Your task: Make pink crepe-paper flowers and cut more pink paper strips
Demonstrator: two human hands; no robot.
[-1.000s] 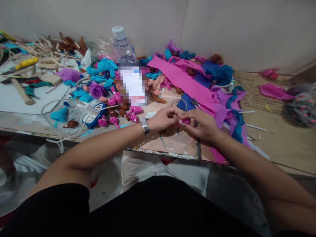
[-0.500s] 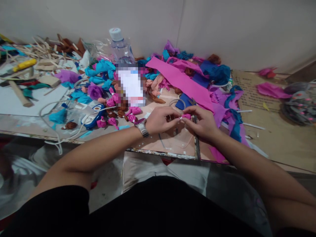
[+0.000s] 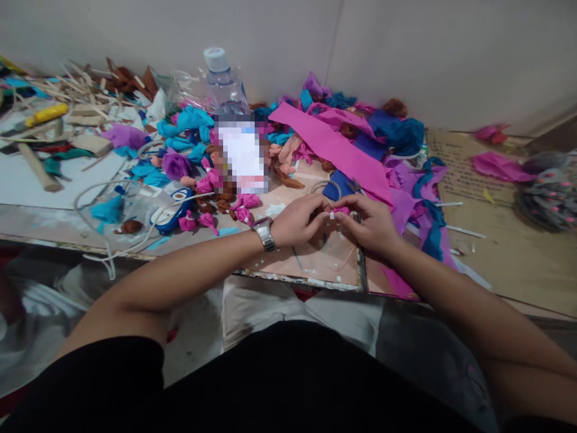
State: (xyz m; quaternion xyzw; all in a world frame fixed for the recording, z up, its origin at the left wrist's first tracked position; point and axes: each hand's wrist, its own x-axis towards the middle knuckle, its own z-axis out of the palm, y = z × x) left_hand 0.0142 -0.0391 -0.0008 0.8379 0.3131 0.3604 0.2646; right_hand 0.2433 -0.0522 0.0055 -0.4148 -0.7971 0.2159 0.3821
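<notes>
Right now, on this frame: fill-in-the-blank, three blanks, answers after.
1. The left hand and right hand pinch a small paper piece whose colour is ____.
2. The wristwatch sits on the ____ wrist.
3. The water bottle has a cap coloured ____.
Missing words: pink; left; white.

Bare board lies between your left hand, right hand and the near edge. The cardboard at right is mostly open. Behind, paper scraps, a pink strip and a bottle block; a cable loops left.
</notes>
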